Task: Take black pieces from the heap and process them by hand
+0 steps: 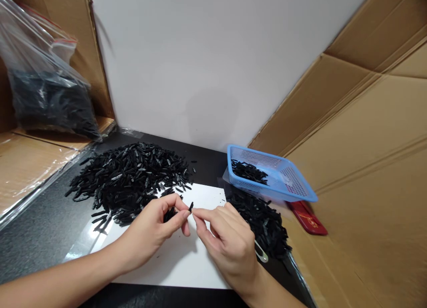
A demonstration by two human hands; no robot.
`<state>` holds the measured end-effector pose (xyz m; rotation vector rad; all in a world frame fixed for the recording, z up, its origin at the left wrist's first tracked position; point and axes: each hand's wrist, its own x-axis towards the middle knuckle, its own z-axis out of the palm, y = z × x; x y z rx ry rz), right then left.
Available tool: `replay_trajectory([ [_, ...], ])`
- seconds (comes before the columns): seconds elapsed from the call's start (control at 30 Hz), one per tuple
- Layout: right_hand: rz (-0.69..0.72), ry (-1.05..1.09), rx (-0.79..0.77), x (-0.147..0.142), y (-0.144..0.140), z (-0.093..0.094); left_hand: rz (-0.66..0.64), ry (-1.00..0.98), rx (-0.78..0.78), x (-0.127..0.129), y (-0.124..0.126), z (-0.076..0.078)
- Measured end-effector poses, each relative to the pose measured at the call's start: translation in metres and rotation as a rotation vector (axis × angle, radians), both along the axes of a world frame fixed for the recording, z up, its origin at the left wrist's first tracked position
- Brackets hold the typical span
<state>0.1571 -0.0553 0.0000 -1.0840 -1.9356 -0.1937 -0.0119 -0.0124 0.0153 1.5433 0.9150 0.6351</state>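
Blk strip (191,206) in L hand (155,223), R hand (231,241) just beside, abv sheet (187,270).

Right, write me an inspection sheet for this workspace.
Surface: dark table, a white sheet on it.
Job's things: one black strip held up; a large pile of strips at left, a smaller pile at right; a blue basket holding more.
Clutter: a red object by the basket; a pale handle, partly hidden, by the smaller pile.
Grip: left hand pinches the strip; right hand is at its lower end, contact unclear.
Cables: nothing seen.
Surroundings: pale wall behind, cardboard on both sides, a clear bag of black contents at left.
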Motion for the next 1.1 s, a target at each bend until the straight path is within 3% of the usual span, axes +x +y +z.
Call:
replay_trajectory([
  [0.17, 0.018, -0.058, 0.016, -0.002, 0.001, -0.001, 0.003, 0.022, 0.092, 0.000, -0.003, -0.001],
  [0.47, -0.014, 0.052, -0.062, -0.003, 0.001, -0.002, 0.049, 0.128, 0.223, -0.001, -0.009, -0.004],
  [0.7, -0.044, 0.002, 0.004, -0.009, 0.002, -0.006, 0.050, 0.178, 0.265, 0.000, -0.011, -0.007],
  [0.87, -0.013, -0.127, 0.082, -0.006, 0.005, -0.009, 0.030, 0.118, 0.165, 0.000, -0.008, -0.003],
  [1.1, -0.018, -0.187, 0.108, -0.001, 0.010, -0.011, -0.028, -0.084, -0.192, 0.002, -0.001, 0.001],
])
